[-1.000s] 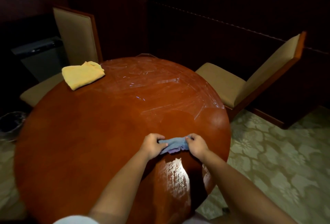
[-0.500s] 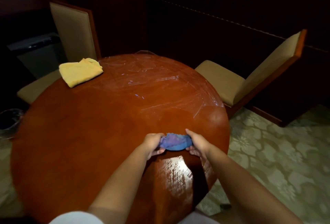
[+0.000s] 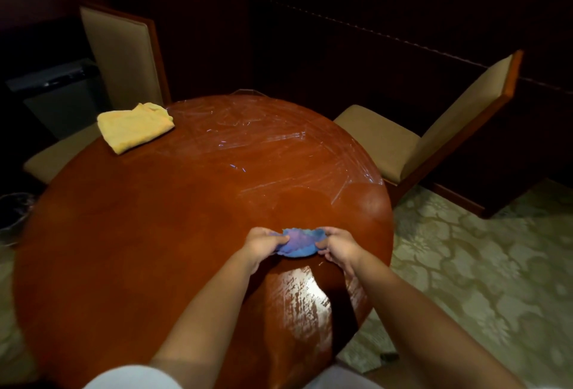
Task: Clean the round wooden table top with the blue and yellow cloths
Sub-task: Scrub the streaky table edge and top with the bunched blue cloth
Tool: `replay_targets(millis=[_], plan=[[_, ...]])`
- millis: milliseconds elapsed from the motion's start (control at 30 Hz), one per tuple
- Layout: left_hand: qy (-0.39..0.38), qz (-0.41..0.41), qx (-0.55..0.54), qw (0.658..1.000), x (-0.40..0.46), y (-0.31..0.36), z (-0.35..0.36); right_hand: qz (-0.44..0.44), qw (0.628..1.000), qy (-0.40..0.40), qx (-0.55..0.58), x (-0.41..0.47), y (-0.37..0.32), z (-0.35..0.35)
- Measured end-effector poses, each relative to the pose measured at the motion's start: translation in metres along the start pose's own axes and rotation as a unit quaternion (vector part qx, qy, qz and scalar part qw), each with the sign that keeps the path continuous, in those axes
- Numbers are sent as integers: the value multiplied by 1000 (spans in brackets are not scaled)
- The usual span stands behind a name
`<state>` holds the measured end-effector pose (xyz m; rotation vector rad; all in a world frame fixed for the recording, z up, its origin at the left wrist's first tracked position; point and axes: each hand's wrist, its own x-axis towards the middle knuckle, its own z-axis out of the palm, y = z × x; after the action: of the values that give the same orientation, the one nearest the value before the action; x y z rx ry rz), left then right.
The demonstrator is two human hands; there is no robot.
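The round wooden table top [image 3: 148, 233] fills the middle of the view, with wet streaks across its far right part and a glossy patch near me. A small blue cloth [image 3: 300, 243] is bunched between my hands over the near right part of the table. My left hand [image 3: 263, 244] grips its left end and my right hand [image 3: 339, 246] grips its right end. A folded yellow cloth [image 3: 135, 126] lies at the far left edge of the table, well away from both hands.
A tan upholstered chair [image 3: 124, 56] stands behind the table at the far left and another chair [image 3: 434, 146] at the right. A dark bin [image 3: 14, 211] sits on the floor at the left. Patterned carpet [image 3: 480, 264] covers the floor to the right.
The blue cloth has been gathered up between both hands and turned, showing a wider, rounder face. Both hands stayed at the same spot on the near right part of the table.
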<state>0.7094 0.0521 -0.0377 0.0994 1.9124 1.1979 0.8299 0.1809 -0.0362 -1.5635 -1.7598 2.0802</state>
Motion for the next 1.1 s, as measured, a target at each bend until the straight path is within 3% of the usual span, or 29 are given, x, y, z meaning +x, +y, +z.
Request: replay_targets(millis=[167, 267, 433, 600, 1100], plan=[[-35, -32, -93, 994, -6, 6, 1, 13, 997, -3, 78, -1, -2, 4], [-35, -10, -45, 998, -6, 5, 0, 18, 997, -4, 69, 1, 0, 4], [-110, -8, 20, 994, -14, 6, 0, -3, 996, 15, 93, 2, 0, 5], [-109, 4, 46, 993, -15, 8, 2, 12, 984, 6, 176, 1, 0, 7], [-45, 28, 41, 998, -12, 10, 20, -8, 989, 1, 149, -2, -2, 12]])
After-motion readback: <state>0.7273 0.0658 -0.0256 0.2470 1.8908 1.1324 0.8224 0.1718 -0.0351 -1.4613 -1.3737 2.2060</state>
